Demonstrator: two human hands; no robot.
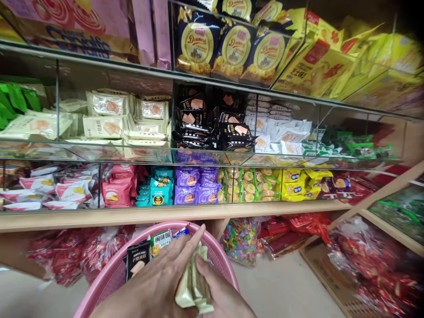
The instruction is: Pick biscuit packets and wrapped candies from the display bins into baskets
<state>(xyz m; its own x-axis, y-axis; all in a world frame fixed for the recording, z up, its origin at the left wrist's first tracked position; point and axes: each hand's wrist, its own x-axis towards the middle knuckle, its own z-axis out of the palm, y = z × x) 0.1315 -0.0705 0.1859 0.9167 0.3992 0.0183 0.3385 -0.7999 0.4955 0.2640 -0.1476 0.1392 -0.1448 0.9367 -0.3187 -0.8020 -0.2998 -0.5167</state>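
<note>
Cream packets (194, 282), more than one, on edge: gripped between the left hand (159, 274), fingers straight, and the right hand (221, 282), curled against their other side, over the near part of the basket (222, 256). Inside the basket, far left: black packet (137, 258), green-white packet (160, 243). Handling note: light, even pressure from both hands should hold the stack square; harder squeezing could crush contents or shoot one out.

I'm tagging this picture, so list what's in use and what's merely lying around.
In use:
- cream packets, between left hand and right hand
- pink basket, under the hands
- black packet, in the basket

Lying around:
- purple packets, shelved
- teal packets, shelved
- multicoloured bag, lower down
</note>
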